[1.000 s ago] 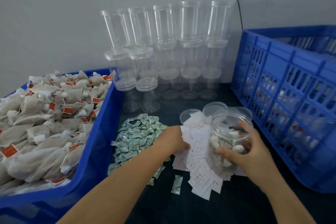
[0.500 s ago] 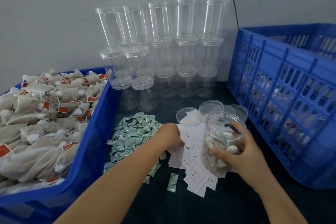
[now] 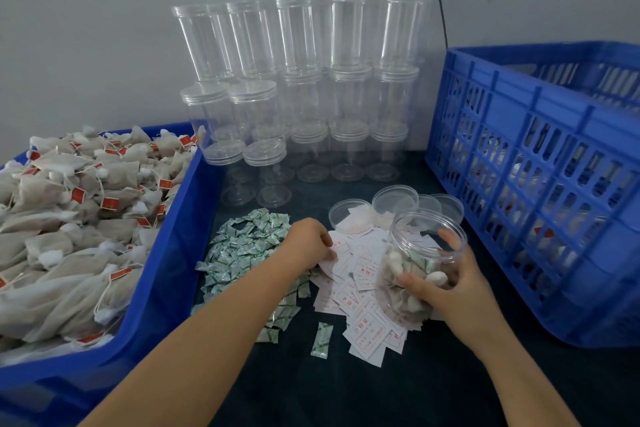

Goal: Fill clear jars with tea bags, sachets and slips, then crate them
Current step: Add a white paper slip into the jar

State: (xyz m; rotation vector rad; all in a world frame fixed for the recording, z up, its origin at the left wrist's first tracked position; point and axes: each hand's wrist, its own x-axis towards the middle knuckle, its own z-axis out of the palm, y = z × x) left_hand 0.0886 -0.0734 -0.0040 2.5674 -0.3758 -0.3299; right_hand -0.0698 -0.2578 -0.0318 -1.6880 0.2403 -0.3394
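My right hand [image 3: 446,282] grips an open clear jar [image 3: 420,253] tilted toward me, with tea bags and a sachet inside. My left hand [image 3: 306,241] rests on the heap of white paper slips [image 3: 360,291] with its fingertips curled down onto a slip at the heap's left edge; whether it pinches one is hidden. Green-and-white sachets [image 3: 242,253] lie in a pile just left of that hand. Tea bags [image 3: 76,218] with red tags fill the blue bin [image 3: 162,267] on the left.
Stacks of empty clear jars [image 3: 298,87] stand against the wall behind. Several loose clear lids [image 3: 394,201] lie beyond the slips. A tall blue slatted crate [image 3: 540,184] holding filled jars stands on the right. One stray sachet [image 3: 320,340] lies on the dark tabletop.
The view has shifted slightly. My left hand has stayed on the slips with its fingers working at the heap's edge. My right hand keeps the jar in about the same spot.
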